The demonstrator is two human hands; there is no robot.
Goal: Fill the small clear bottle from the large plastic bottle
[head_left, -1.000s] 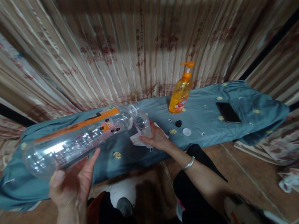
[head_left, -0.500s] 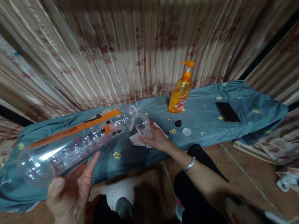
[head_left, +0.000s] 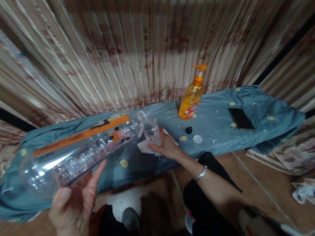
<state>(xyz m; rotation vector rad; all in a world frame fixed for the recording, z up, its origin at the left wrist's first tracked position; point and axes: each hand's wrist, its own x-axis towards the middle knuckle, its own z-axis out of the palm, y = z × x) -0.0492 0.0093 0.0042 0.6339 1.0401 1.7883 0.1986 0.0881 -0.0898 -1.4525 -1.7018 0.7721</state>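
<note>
My left hand (head_left: 74, 202) holds the bottom end of a big clear plastic bottle (head_left: 83, 152) with an orange label, tipped on its side with the mouth pointing right. The mouth meets a small clear cup (head_left: 151, 130), which my right hand (head_left: 165, 146) grips on the teal cloth (head_left: 220, 125). A crumpled white tissue (head_left: 144, 147) lies under that hand. A silver bangle sits on my right wrist.
An orange pump bottle (head_left: 191, 97) stands at the back of the cloth. A black cap (head_left: 188, 130), a white lid (head_left: 197, 139) and a dark phone (head_left: 241, 118) lie to the right. Striped curtains hang behind. Bags lie on the floor at lower right.
The big bottle's bottom end dropped slightly and came nearer to me; my right hand and the cup stayed in place.
</note>
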